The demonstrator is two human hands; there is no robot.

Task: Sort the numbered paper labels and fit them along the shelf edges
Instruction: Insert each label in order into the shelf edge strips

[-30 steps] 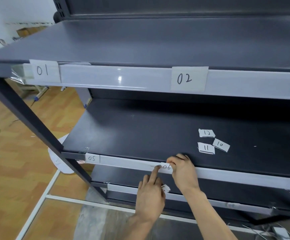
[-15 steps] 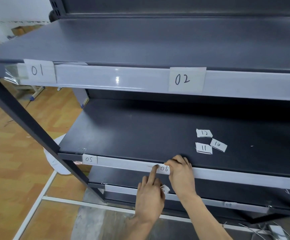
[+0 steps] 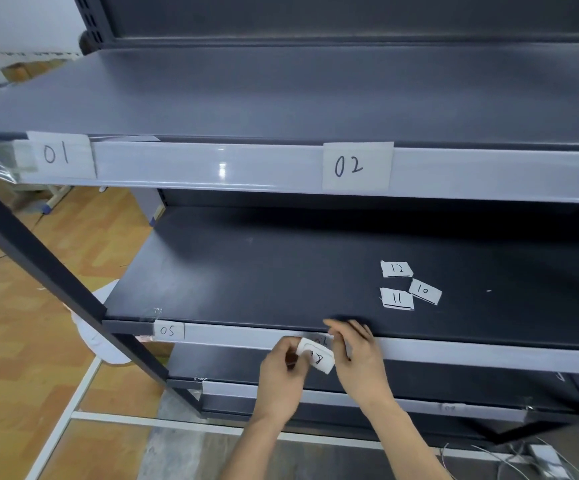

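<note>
A dark metal shelf unit has pale label strips along its edges. The top strip [image 3: 218, 169] carries label 01 [image 3: 57, 154] and label 02 [image 3: 352, 166]. On the middle strip [image 3: 471, 355] sits label 05 [image 3: 167, 330], and label 06 [image 3: 321, 340] is partly hidden by my fingers. My left hand [image 3: 281, 379] pinches a small stack of paper labels [image 3: 317, 356] just below that strip. My right hand [image 3: 357, 355] rests on the strip at label 06, fingertips touching the stack. Loose labels 12 [image 3: 397, 269], 10 [image 3: 424, 291] and 11 [image 3: 397, 298] lie on the middle shelf.
A lower shelf strip [image 3: 239, 388] runs beneath my hands. A slanted dark upright [image 3: 38, 265] stands at the left over wooden floor. White cables [image 3: 523, 459] lie on the floor at the lower right. A white cloth-like object [image 3: 97, 337] lies behind the upright.
My left hand stopped pressing label 06 with its forefinger and brought its stack of labels up in front of the strip. My right hand shifted slightly along the strip.
</note>
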